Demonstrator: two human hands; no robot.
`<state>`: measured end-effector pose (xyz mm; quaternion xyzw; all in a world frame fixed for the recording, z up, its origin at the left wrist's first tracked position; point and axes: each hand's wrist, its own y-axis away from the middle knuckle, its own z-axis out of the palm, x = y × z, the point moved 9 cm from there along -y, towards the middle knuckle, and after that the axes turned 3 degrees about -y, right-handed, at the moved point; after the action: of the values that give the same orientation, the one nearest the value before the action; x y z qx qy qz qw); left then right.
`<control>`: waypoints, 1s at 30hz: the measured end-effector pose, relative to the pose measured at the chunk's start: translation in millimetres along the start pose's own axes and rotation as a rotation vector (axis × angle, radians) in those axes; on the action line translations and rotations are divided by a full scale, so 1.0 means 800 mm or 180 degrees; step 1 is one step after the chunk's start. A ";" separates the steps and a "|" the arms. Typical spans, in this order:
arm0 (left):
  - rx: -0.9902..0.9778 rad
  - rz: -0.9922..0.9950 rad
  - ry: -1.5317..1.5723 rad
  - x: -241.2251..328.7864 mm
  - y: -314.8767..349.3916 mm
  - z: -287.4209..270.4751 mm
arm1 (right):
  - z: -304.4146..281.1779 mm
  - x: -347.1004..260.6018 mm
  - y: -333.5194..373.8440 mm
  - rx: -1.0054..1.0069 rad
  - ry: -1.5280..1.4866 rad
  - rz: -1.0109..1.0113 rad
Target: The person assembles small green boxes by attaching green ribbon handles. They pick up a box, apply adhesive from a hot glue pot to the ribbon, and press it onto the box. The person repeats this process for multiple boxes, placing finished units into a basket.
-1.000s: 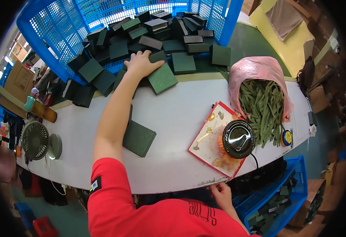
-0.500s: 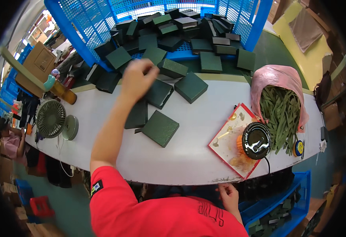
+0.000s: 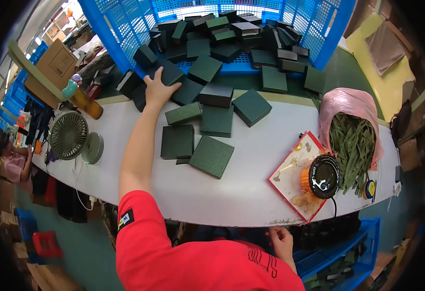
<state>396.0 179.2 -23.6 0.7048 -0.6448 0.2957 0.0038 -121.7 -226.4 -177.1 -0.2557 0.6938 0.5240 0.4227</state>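
Observation:
My left hand [image 3: 159, 90] reaches over the far left of the white table, its thumb and fingers spread at the near edge of a dark green box [image 3: 169, 72]. Just right of it sits another dark box [image 3: 188, 92]. Nearer me lie several green boxes, among them a narrow one on its side [image 3: 183, 113], a square one [image 3: 177, 142] and a tilted one [image 3: 212, 157]. Below the table's front edge my right hand [image 3: 282, 242] stays low, fingers curled together; whatever they may hold is hidden.
A blue crate [image 3: 337, 36] with a heap of green boxes stands at the back. On the right are a pink bag [image 3: 347, 99] of green strips and a black-topped pot [image 3: 325, 175] on a red-edged board [image 3: 290, 194]. A fan [image 3: 69, 136] and bottle [image 3: 87, 105] stand left.
My left hand has moved a little farther away, its fingers now spread. A narrow green box now lies at the near side of the group. The whole view has shifted slightly. My right hand stays put.

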 end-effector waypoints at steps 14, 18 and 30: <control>0.2174 0.0172 -0.0438 -0.124 0.014 -0.142 | 0.001 -0.001 0.013 0.0022 0.0139 -0.0101; 0.1021 -0.0579 0.1557 -0.273 -0.060 -0.059 | 0.010 -0.009 0.015 -0.0095 0.0209 -0.0203; 0.0869 0.0426 0.1692 -0.099 0.079 -0.066 | 0.014 -0.001 0.021 -0.0198 0.0476 -0.0282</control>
<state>317.2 261.2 -37.0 0.5527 -0.6205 0.5533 0.0582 -131.0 -210.0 -168.4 -0.3375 0.6949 0.5055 0.3843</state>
